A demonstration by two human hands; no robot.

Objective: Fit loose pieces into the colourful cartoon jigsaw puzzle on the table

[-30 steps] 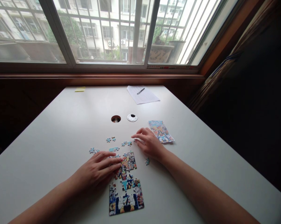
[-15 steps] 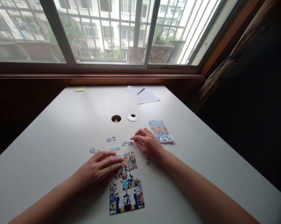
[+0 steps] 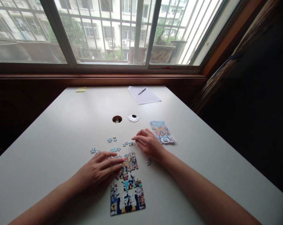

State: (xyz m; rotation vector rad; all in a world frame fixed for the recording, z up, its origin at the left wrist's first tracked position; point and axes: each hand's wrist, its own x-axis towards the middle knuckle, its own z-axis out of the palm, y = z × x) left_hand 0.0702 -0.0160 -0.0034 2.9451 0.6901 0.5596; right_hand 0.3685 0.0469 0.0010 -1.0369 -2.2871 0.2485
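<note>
A partly joined jigsaw puzzle [image 3: 131, 204] lies flat on the white table, with a gap between its lower and upper sections. My left hand [image 3: 104, 164] rests over the left side of the upper section [image 3: 132, 161], fingers stretched out and hiding part of it. Beside the loose blue puzzle pieces [image 3: 127, 144], my right hand [image 3: 149, 144] hovers or rests with fingers loosely bent and apart; nothing shows in them. One loose piece [image 3: 148, 161] lies just below that hand. More pieces [image 3: 95, 151] lie beyond my left hand, and a pair [image 3: 112, 140] sits farther back.
A colourful picture sheet [image 3: 162, 132] lies right of my right hand. Behind are a round hole [image 3: 117, 119] in the table and a round grommet [image 3: 133, 118]. Papers [image 3: 145, 97] with a pen [image 3: 142, 91] and yellow sticky notes [image 3: 80, 89] lie near the far edge, below the window.
</note>
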